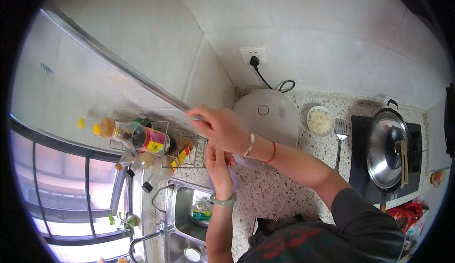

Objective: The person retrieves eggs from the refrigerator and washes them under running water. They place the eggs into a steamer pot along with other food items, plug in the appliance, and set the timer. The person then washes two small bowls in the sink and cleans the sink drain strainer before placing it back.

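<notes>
My right hand (220,128) reaches across from the right, with a pale bangle and a red cord at its wrist. Its fingers are curled, and a small grey bit shows by the thumb; I cannot make out what it holds. Just below is my left hand (218,168), closed with fingertips bent up toward the right hand, a green bangle on its wrist. What lies in its fingers is hidden. A purplish round rim (233,180) shows beside and partly behind the left wrist. Close by on the left, a wire rack (196,151) holds a large sauce bottle (147,139).
A white rounded appliance (265,116) stands against the wall. A bowl of rice (320,122) and a slotted spatula (340,135) lie right of it. Farther right, a lidded wok (386,154) sits on a black cooktop (415,144). The steel sink (182,211) is at lower left.
</notes>
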The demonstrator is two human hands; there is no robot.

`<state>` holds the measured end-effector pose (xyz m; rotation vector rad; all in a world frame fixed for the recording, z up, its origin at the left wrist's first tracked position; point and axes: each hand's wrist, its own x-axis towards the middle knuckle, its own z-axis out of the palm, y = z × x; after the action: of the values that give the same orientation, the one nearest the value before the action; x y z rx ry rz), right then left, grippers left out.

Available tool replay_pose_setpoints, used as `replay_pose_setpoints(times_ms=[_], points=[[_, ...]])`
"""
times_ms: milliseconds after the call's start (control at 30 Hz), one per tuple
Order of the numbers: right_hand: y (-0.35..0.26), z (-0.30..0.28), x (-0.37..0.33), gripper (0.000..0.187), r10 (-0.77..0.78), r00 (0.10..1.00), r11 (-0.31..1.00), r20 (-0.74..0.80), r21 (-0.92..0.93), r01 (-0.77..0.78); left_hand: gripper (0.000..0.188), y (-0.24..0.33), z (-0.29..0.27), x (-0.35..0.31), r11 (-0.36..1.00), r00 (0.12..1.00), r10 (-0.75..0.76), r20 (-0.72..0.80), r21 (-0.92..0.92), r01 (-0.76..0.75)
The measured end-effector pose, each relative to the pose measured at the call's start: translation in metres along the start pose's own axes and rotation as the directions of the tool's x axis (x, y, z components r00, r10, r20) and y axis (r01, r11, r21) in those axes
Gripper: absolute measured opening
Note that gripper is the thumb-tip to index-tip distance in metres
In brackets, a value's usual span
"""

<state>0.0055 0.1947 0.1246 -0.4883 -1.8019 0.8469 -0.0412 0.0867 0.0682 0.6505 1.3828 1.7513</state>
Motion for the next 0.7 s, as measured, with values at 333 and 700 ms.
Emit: replay_pose_setpoints(times_ms=[333,700], points=[[-0.039,-0.044,-0.185,0.014,0.426,0.832,0.829,0.354,0.214,-0.516,0.035,-0.052,-0.045,-0.100,0.973,0.975,-0.222,0.017,0.073,0.221],[0.027,-0.033,-0.314,0.073,0.914,0.377,0.406,0.153,-0.305,-0.861,0.048,-0.176,-0.081,-0.162,0.851,0.843,-0.525,0.114,0.045,0.524]])
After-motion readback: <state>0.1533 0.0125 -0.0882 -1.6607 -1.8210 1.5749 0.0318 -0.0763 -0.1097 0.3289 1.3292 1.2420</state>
